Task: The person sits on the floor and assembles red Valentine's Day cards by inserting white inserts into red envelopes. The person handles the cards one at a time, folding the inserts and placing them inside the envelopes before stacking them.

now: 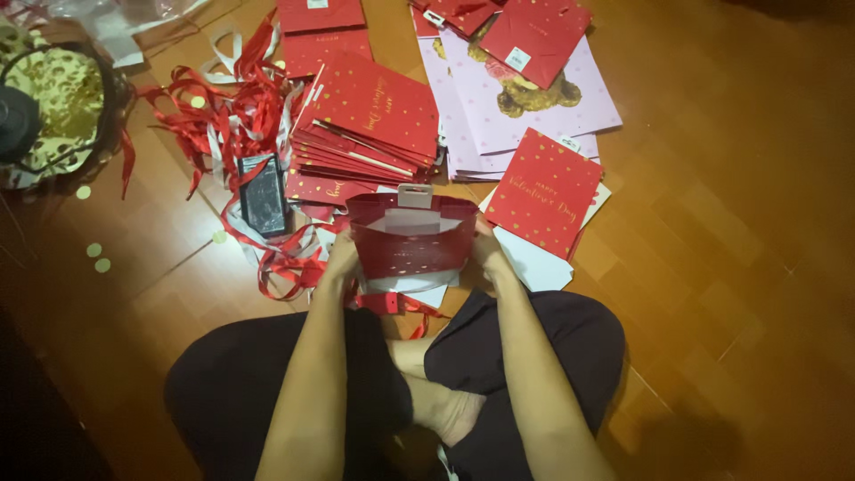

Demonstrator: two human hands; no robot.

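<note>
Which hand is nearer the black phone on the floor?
Left. The left hand grips the open red gift bag on the side facing the black phone; the right hand holds the bag's far side.

The scene is dimly lit with a warm cast — corners are darkened, details are softened, and slight blur is seen throughout.

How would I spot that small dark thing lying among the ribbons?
Start at the tall stack of red bags on the wooden floor. Just left of its lower edge, on the tangle of red ribbons, lies a dark flat rectangle. It is the only black, glossy thing among red and pink paper.
</note>
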